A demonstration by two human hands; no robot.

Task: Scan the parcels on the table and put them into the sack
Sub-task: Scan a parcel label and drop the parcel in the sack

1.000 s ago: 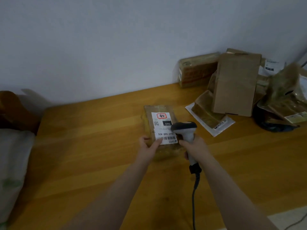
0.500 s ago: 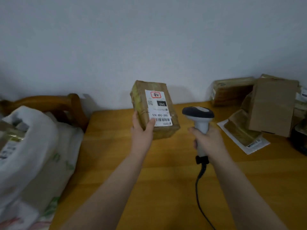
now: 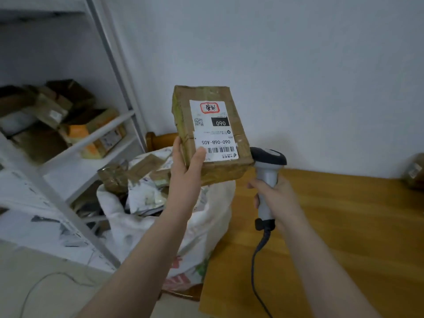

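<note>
Your left hand (image 3: 185, 166) holds the parcel (image 3: 211, 131), fingers clamped, above the part-filled sack (image 3: 206, 226). Your right hand (image 3: 275, 196) has its fingers wrapped round the scanner (image 3: 267, 171). Remaining: drop it in; a further parcel (image 3: 414, 173) waits on the surface (image 3: 344, 226).

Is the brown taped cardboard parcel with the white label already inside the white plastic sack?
No, the left hand grips the brown cardboard parcel in the air above the open mouth of the white sack.
</note>
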